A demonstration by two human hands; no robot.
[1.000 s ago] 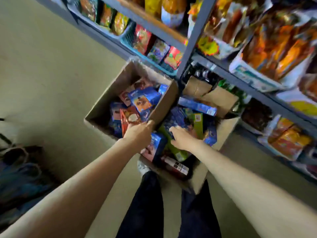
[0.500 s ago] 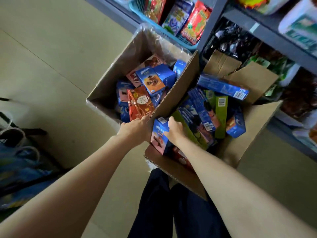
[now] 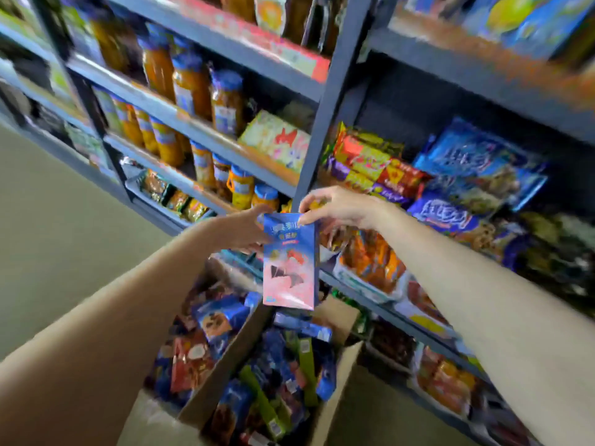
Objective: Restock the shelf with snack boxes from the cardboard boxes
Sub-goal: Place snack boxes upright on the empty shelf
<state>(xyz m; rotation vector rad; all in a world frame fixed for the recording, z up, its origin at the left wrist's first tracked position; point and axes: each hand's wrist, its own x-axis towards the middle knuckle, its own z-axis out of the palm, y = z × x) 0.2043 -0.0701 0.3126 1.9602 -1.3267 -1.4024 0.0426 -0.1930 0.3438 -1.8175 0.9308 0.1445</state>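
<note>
While boxes [image 3: 222, 320] fill cartons [image 3: 225, 375], hands [image 3: 338, 207] lift one
</note>
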